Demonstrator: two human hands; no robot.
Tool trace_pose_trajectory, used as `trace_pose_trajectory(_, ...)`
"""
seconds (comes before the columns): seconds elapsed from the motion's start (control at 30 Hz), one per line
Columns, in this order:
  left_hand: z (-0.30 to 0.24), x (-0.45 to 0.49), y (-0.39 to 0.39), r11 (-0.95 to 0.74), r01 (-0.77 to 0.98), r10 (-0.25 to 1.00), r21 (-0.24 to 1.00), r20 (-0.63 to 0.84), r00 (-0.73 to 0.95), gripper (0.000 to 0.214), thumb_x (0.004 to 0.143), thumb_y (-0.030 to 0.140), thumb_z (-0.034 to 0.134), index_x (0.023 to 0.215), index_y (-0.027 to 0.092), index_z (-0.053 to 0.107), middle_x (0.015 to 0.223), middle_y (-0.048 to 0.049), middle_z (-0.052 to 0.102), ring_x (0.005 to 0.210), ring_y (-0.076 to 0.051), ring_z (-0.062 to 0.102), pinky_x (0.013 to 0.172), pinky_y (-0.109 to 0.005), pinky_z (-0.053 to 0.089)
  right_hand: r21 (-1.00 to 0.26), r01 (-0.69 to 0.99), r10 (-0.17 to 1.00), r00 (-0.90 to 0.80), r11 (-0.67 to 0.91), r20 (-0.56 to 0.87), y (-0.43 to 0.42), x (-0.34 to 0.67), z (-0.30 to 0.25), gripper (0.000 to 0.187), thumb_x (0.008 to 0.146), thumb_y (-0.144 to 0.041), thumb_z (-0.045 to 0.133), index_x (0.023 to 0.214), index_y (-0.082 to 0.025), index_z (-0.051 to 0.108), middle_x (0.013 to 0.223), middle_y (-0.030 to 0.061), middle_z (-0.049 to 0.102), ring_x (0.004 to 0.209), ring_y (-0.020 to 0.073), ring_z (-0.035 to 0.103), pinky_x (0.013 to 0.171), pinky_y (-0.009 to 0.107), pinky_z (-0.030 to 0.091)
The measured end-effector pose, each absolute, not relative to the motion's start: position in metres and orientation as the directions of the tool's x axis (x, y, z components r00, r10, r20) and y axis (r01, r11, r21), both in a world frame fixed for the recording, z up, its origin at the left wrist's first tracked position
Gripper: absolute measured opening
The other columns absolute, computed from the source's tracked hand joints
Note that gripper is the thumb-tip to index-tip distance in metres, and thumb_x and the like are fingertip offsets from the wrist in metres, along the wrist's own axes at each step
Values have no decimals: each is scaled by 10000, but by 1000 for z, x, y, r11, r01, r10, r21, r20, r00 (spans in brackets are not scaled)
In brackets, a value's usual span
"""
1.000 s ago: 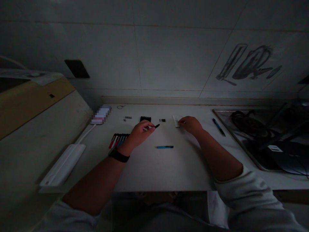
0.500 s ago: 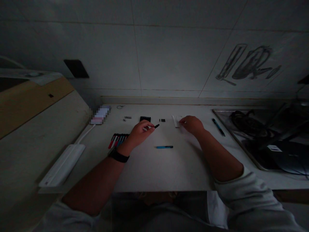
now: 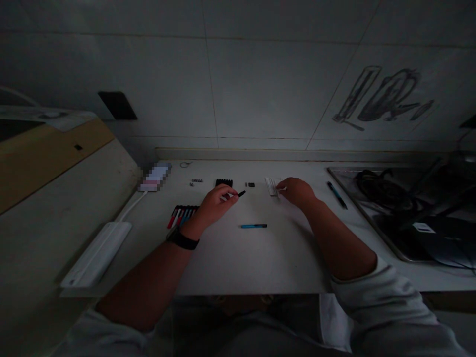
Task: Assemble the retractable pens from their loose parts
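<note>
The blue pen lies crosswise on the pale table, with plain tabletop between it and the front edge. Just beyond the blue pen and a little to its left, the left hand pinches a small black piece between thumb and fingertips, its far end poking out towards the right. Beyond the blue pen to its right, the right hand has its fingertips drawn close together at the near right side of some thin pale sticks; it is too dim to tell whether one is gripped. A strip of tabletop separates the two hands, and straight beyond the blue pen sit small dark pieces. Farther left of the pen, beyond the left hand, are a black ribbed set and tiny silvery parts. Left of the pen, a row of coloured barrels lies close beside the left forearm, leaving little space there. Well to the pen's right, a dark pen lies slantwise near the metal tray rim, which bounds that side; far to its left, a white power strip stretches towards the front edge.
</note>
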State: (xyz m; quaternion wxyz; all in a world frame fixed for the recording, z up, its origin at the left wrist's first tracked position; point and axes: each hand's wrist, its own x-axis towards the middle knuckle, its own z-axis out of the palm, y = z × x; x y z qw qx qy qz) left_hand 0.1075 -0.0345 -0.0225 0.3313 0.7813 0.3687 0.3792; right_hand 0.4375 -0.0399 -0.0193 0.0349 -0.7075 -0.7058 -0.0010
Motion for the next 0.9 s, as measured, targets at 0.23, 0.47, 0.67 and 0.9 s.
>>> trace_pose_trajectory(0.23, -23, 108, -34, -518, 307, 819, 798, 360, 448, 152, 945, 333, 661, 996, 201, 718, 1068, -54, 675, 967, -176, 663, 787, -304, 551, -14, 1000, 1000, 7, -7, -3, -44, 433, -15, 232, 913, -259, 657, 1064, -299, 828, 1165, 96, 747, 1037, 274, 693, 845, 352, 533)
trace_pose_trajectory(0.47, -21, 108, -35, -503, 331, 828, 798, 336, 448, 152, 942, 333, 660, 995, 203, 719, 1062, -55, 681, 969, -183, 666, 792, -312, 557, 35, 988, 984, -143, 148, -109, -59, 427, -3, 127, 886, -232, 696, 947, -257, 804, 1111, 118, 727, 1027, 277, 671, 777, 324, 519)
trace_pose_trajectory(0.67, -21, 107, -36, -524, 343, 824, 779, 363, 435, 131, 939, 312, 664, 986, 203, 718, 1065, -56, 684, 958, -179, 670, 782, -306, 556, -26, 938, 937, -346, 345, -56, -68, 405, -10, 130, 935, -202, 636, 959, -199, 764, 1123, 150, 699, 984, 252, 671, 832, 333, 514)
trace_pose_trajectory(0.9, -26, 102, -31, -595, 446, 797, 668, 419, 435, 129, 950, 308, 666, 1004, 203, 717, 1058, -62, 687, 881, -164, 659, 751, -300, 541, -195, 895, 916, -384, 401, 120, -67, 378, -3, 161, 981, -178, 557, 1046, -217, 699, 1025, 77, 744, 928, 224, 673, 826, 322, 485)
